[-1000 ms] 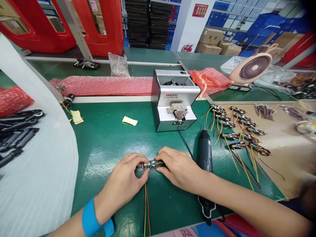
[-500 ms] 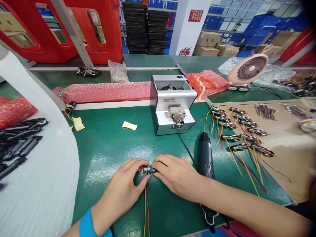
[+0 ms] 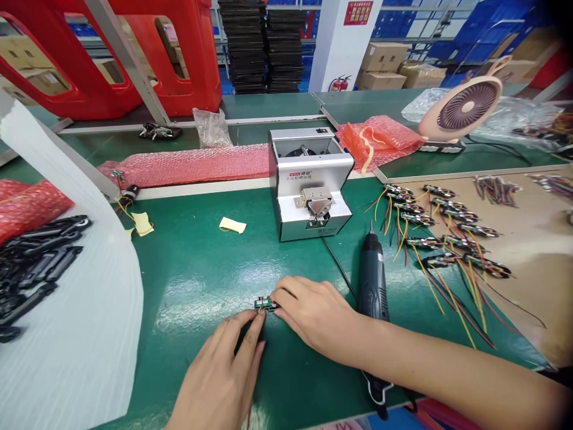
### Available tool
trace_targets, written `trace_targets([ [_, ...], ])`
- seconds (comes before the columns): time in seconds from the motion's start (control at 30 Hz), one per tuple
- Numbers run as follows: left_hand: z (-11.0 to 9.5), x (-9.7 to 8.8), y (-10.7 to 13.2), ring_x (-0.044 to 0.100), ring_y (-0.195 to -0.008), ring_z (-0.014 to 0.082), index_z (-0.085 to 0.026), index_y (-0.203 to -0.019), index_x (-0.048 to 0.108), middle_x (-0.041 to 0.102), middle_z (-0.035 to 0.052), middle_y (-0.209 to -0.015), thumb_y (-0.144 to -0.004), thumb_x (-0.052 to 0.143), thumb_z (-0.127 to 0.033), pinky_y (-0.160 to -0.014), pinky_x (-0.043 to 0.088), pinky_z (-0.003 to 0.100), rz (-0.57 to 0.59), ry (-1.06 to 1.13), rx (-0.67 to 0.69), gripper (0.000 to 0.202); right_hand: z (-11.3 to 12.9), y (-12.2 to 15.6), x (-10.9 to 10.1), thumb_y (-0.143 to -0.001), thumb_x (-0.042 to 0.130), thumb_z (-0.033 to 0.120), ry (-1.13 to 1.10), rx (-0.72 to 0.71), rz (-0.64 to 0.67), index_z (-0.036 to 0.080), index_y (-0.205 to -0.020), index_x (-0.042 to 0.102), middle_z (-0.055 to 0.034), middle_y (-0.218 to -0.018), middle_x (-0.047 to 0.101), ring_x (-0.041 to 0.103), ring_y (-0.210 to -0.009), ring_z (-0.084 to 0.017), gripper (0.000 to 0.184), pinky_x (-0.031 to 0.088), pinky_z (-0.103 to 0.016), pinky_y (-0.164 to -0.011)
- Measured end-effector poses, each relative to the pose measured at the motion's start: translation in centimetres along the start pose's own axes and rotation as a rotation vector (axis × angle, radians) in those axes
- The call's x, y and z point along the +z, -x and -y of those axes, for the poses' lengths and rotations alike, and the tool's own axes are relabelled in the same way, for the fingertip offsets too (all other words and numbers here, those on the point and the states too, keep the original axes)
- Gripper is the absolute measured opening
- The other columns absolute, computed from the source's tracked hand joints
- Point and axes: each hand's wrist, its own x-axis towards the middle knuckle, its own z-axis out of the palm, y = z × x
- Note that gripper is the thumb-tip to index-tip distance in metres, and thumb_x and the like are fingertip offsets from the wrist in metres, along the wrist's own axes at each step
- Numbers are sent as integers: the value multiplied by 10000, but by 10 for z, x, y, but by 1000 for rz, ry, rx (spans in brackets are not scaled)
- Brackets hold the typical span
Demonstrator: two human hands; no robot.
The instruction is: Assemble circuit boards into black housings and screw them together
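While right hand point(image 3: 316, 316) pinches board point(image 3: 265, 304) — curled, palm-down

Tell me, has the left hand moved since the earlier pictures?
Yes. Judged against the silver machine, the left hand has moved farther away, toward the bottom of the picture.

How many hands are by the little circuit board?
2: the right hand grips the circuit board; the left hand is at its near edge, by the wires. None seem hidden.

Looks smooth, glossy across the table point(image 3: 192, 263); satin metal on the machine point(image 3: 307, 182). Reads matt plastic on the driver point(image 3: 371, 278), shiny bubbled plastic on the wrap point(image 3: 192, 166).
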Motion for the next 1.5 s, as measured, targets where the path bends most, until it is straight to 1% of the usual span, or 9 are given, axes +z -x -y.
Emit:
trace_targets([
  [0.2, 1, 2, 3, 574, -967, 265, -96, -1270, 464, 542, 168, -1127, -948, 325, -210, -735, 576, 377, 17, -46, 0, 369, 0, 0, 2, -908, 474, 202, -7, -1, -3, 176, -923, 522, -34, -940, 572, 552, -786, -166, 56, 243, -279, -474],
  [0.37, 2, 7, 6, 534, -1034, 274, -85, -1329, 401, 505, 176, -1176, -928, 349, -166, -795, 559, 385, 48, -34, 7, 412, 0, -1, 2, -906, 470, 198, -9, 6, -1, 179, -905, 516, -27, -933, 568, 546, -784, -167, 50, 235, -280, -473],
  [0.63, 1, 7, 5, 526, -1020, 270, -64, -1304, 414, 488, 180, -1160, -875, 364, -82, -792, 564, 383, 47, -59, 14, 433, 0, 0, 1, -910, 462, 190, -16, 0, 7, 176, -930, 514, -42, -951, 571, 536, -802, -164, 58, 246, -266, -487],
  [0.8, -7, 6, 0, 529, -989, 293, -5, -1262, 417, 482, 209, -1129, -798, 356, -21, -765, 569, 411, 38, -135, 5, 468, 1, -1, 1, -901, 472, 181, -6, 3, 9, 178, -920, 514, -32, -944, 572, 547, -803, -167, 46, 248, -279, -480],
  [0.93, -17, 5, -7, 541, -913, 286, 11, -1194, 445, 498, 205, -1051, -759, 360, 17, -719, 566, 429, 14, -173, -71, 443, 1, -2, -1, -889, 479, 162, -12, 5, 17, 177, -903, 516, -35, -936, 570, 548, -795, -160, 43, 253, -278, -477],
  [1.0, -21, 6, -6, 541, -907, 287, -4, -1205, 439, 493, 202, -1053, -764, 359, 8, -704, 562, 436, 2, -162, -123, 448, 1, -2, -4, -881, 474, 141, -17, 7, 24, 184, -950, 520, -35, -941, 568, 550, -802, -161, 93, 250, -273, -479],
  [1.17, -26, 9, 1, 522, -969, 304, -25, -1257, 422, 467, 214, -1115, -825, 351, -67, -731, 552, 456, -1, -72, -160, 439, 0, -3, -10, -839, 453, 70, -11, -15, 81, 287, -1188, 475, -45, -993, 550, 551, -819, -163, 411, 188, -247, -480],
  [1.27, -25, 9, 4, 500, -1031, 310, -44, -1289, 408, 465, 209, -1157, -861, 352, -104, -787, 537, 471, 16, -14, -164, 437, 0, -3, -9, -863, 442, 99, -16, -22, 75, 286, -1228, 475, -68, -1024, 546, 541, -865, -172, 411, 176, -245, -488],
  [1.5, -23, 8, 8, 449, -1146, 299, -83, -1355, 345, 456, 181, -1261, -911, 359, -179, -886, 500, 476, 24, 87, -176, 454, -3, -3, -7, -898, 433, 147, -14, -30, 73, 294, -1243, 486, -73, -1008, 549, 545, -835, -169, 379, 150, -253, -489],
])
